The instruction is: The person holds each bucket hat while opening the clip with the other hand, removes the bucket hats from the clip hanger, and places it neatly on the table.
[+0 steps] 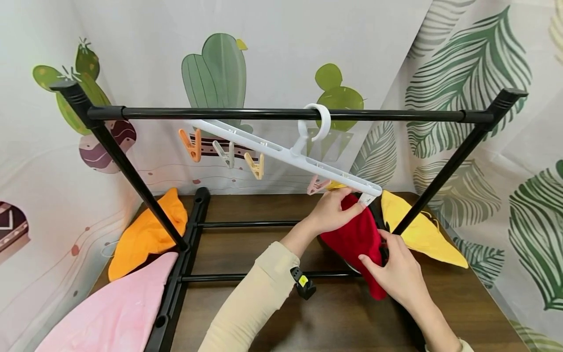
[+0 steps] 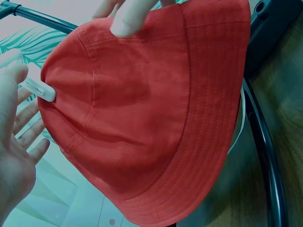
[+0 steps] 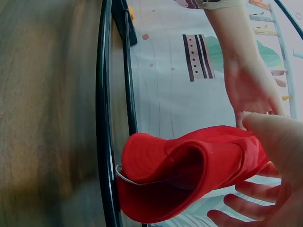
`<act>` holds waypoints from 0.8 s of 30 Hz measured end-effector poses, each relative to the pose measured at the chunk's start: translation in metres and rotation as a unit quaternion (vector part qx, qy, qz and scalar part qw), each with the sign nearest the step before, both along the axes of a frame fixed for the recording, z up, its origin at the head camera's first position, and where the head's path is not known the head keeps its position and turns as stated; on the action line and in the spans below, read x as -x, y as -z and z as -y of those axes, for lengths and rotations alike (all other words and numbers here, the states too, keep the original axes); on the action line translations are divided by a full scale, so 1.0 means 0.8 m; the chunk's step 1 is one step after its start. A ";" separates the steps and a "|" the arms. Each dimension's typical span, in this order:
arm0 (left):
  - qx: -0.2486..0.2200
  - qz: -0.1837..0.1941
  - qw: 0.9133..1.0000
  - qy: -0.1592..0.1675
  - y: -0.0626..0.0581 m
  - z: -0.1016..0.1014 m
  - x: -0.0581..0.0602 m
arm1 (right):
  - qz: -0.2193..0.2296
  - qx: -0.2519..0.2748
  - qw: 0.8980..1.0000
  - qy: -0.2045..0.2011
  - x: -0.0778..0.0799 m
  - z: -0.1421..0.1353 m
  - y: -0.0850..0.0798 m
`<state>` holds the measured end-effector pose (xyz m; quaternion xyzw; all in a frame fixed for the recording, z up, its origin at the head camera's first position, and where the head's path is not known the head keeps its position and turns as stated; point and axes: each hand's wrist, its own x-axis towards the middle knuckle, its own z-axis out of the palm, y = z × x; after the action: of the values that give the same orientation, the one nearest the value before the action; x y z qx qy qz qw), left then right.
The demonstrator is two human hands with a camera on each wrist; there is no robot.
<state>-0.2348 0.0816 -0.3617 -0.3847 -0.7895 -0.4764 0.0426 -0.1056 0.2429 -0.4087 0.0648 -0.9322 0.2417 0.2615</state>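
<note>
A red bucket hat (image 1: 354, 234) hangs sideways below the low right end of a white clip hanger (image 1: 281, 152). At that end my left hand (image 1: 332, 212) pinches a white clip (image 2: 40, 87) between thumb and forefinger, its other fingers spread. The clip's tip overlaps the crown of the hat in the left wrist view. My right hand (image 1: 398, 266) is beside the hat, thumb near the brim and fingers loosely extended along its far side. In the right wrist view the hat's opening shows, with a thin white cord (image 3: 137, 182) across it.
The hanger hooks over the top bar (image 1: 220, 114) of a black rack. Orange (image 1: 190, 145), grey (image 1: 225, 154), yellow (image 1: 255, 165) and pink clips (image 1: 317, 185) hang along it. An orange hat (image 1: 149, 234), pink hat (image 1: 114, 308) and yellow hat (image 1: 422, 232) lie at the sides.
</note>
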 end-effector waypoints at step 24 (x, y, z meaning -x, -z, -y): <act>0.010 0.047 0.998 0.048 -0.011 0.001 0.004 | -0.075 -0.007 0.997 0.012 -0.004 -0.001 0.002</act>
<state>-0.2378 0.0809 -0.3529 -0.4002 -0.7756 -0.4876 -0.0214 -0.1026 0.2437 -0.4102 0.0736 -0.9121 0.2267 0.3335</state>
